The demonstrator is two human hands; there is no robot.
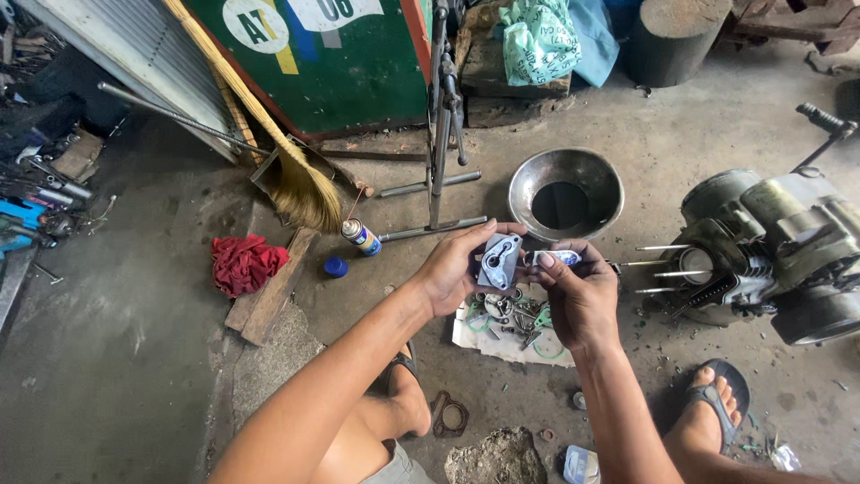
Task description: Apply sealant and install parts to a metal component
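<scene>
My left hand holds a small grey metal engine cover plate upright by its left edge. My right hand pinches a small blue-and-white tube or packet right beside the plate. Both hands hover over a white sheet on the concrete floor that carries several small metal parts and green gaskets. A motorcycle engine with protruding studs lies on the floor to the right.
A metal bowl with dark liquid sits behind the hands. A spray can, blue cap, red rag, wooden plank and broom lie left. A metal stand rises at the back. My sandalled feet rest below.
</scene>
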